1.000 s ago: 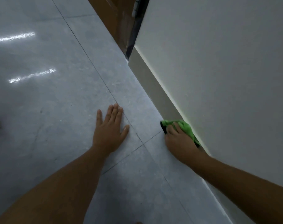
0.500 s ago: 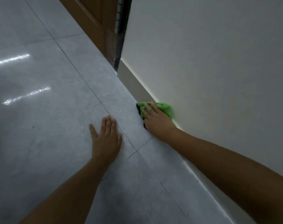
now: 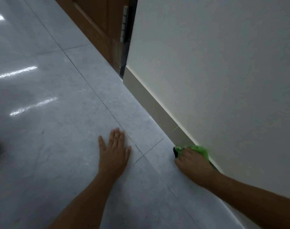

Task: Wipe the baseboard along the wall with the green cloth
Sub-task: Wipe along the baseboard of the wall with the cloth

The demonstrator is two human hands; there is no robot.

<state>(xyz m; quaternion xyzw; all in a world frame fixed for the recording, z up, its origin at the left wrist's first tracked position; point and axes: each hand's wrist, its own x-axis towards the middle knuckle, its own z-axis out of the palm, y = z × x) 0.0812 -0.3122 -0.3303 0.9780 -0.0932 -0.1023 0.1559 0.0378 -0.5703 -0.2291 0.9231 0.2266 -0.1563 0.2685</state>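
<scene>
Compared with half a second ago, the right hand (image 3: 193, 161) and the green cloth (image 3: 199, 150) sit further back along the baseboard (image 3: 150, 101), away from the door, so a longer bare stretch of baseboard now shows between the cloth and the doorway; a second ago the cloth was at about this same low spot, so the hand has gone forward and come back. The right hand presses flat over the cloth, fingers spread on top of it rather than curled around it, pinning it against the foot of the baseboard where that meets the floor (image 3: 58, 146); the cloth bunches out above and ahead of the fingers, with a dark edge at its front corner. The left hand (image 3: 114, 152) is released and holds nothing, lying palm down on the floor with fingers together, about where it was before, just left of a crossing of tile joints. The floor is large pale grey tiles with thin dark joints and streaks of reflected ceiling light at the left. The baseboard is a grey-beige strip under a plain off-white wall (image 3: 223, 63), and it ends at a brown wooden door (image 3: 94, 19) with a pale hinge plate on its edge.
</scene>
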